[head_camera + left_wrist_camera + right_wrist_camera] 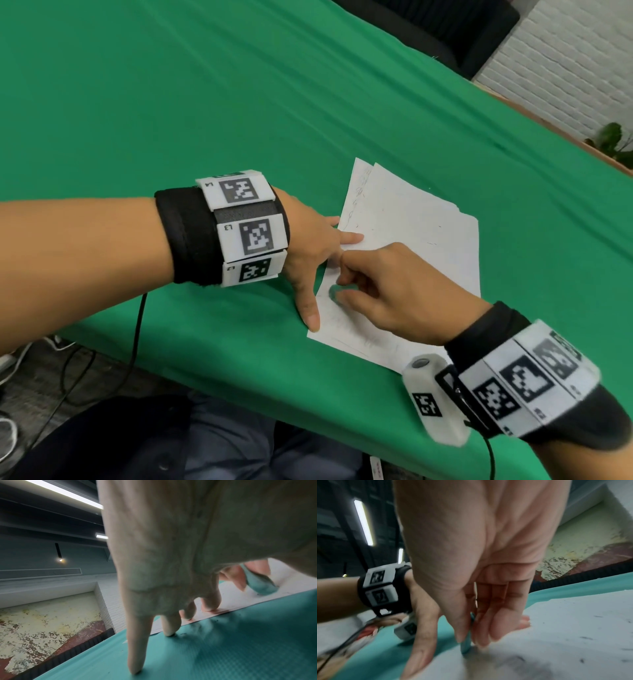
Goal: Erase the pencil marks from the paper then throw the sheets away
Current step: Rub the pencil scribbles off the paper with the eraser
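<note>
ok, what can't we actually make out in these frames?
- Eraser: head view, mostly hidden by the right hand.
- Sheet count: the stack overlaps, so unclear.
- Marks under the eraser: right wrist view, motion-blurred.
- Bin: in no view.
- Left hand: left wrist view, thumb cut off.

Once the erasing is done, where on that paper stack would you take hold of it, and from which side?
Probably the near corner of the paper stack, which lies by the table edge. Come from the person's side and slide fingers under. The sheets lie flat and fanned, the left hand pins their left edge, and the right hand holds the eraser.
</note>
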